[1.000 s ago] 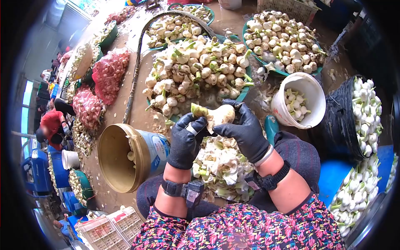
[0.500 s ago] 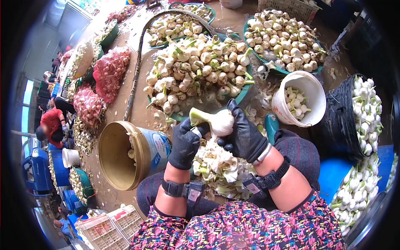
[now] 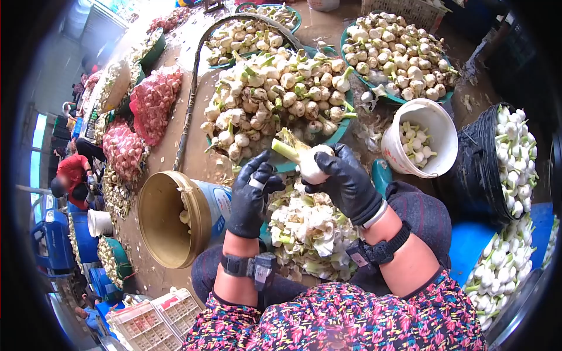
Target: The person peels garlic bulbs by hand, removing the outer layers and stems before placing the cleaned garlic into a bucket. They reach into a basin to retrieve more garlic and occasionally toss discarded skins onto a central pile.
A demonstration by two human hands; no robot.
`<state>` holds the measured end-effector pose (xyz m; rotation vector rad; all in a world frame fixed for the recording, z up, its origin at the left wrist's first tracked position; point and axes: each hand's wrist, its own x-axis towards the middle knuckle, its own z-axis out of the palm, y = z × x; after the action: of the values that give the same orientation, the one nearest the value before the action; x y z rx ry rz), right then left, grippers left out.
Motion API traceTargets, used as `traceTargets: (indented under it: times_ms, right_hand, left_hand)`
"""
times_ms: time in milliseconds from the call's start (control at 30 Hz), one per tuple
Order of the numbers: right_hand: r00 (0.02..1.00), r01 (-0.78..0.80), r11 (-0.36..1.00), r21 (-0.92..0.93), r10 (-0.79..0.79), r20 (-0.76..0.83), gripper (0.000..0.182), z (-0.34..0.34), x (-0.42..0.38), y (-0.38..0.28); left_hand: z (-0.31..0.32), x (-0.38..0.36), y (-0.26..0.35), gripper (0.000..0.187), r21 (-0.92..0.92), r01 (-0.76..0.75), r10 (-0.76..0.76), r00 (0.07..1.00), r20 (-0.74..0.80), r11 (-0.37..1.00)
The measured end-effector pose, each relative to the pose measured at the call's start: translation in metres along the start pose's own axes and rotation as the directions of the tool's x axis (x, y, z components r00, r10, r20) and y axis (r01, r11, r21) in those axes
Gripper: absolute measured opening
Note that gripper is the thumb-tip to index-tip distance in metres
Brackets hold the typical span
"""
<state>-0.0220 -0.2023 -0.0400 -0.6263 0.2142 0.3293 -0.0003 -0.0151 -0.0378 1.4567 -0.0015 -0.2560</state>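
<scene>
In the head view my right hand (image 3: pixel 353 184), in a black glove, grips a white garlic bulb (image 3: pixel 312 165). Its thick green-white stalk points up and left, with a torn skin flap near the stalk. To its left, my left hand (image 3: pixel 253 193), gloved too, is apart from the bulb, fingers loosely bent and spread; a white band shows on one finger. Beneath both hands lies a heap of peeled garlic skins and leaves (image 3: pixel 310 231). Just beyond them, a green basin (image 3: pixel 342 133) is piled with unpeeled garlic bulbs (image 3: pixel 275 96).
An open tan-rimmed bucket (image 3: pixel 167 219) lies on its side at left. At right stand a white bucket (image 3: pixel 420 138) with trimmed bulbs and a black tub (image 3: pixel 471 158) of clean garlic. Red net sacks (image 3: pixel 157 105) and a person in red (image 3: pixel 74 177) are farther left.
My left hand has let go of the garlic stalk and moved left, its fingers spreading. The bulb has turned in my right hand, and a skin flap now stands by the stalk.
</scene>
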Motion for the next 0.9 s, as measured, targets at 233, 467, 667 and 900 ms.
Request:
traceTargets:
  times_ms: [233,467,667,900]
  right_hand:
    - [0.825,0.546,0.570,-0.613,-0.494,0.275,0.075,0.011,-0.004,0.009]
    - [0.964,0.224,0.874,-0.432,-0.134,0.230,0.030,-0.015,0.008,0.003]
    - [0.569,0.710,-0.114,-0.695,-0.488,0.662,0.017,0.015,-0.014,-0.009]
    - [0.954,0.208,-0.178,-0.962,0.256,0.159,0.029,-0.010,-0.018,0.018]
  left_hand:
    - [0.008,-0.015,0.015,0.023,0.312,-0.203,0.176,0.978,0.113,0.928]
    - [0.018,-0.020,0.039,0.018,-0.130,0.203,-0.183,0.971,0.152,0.970]
    - [-0.025,0.001,-0.008,0.019,-0.251,0.023,-0.023,1.000,0.003,0.968]
    - [-0.012,0.003,0.004,0.032,-0.638,0.126,-0.115,0.992,0.059,0.760]
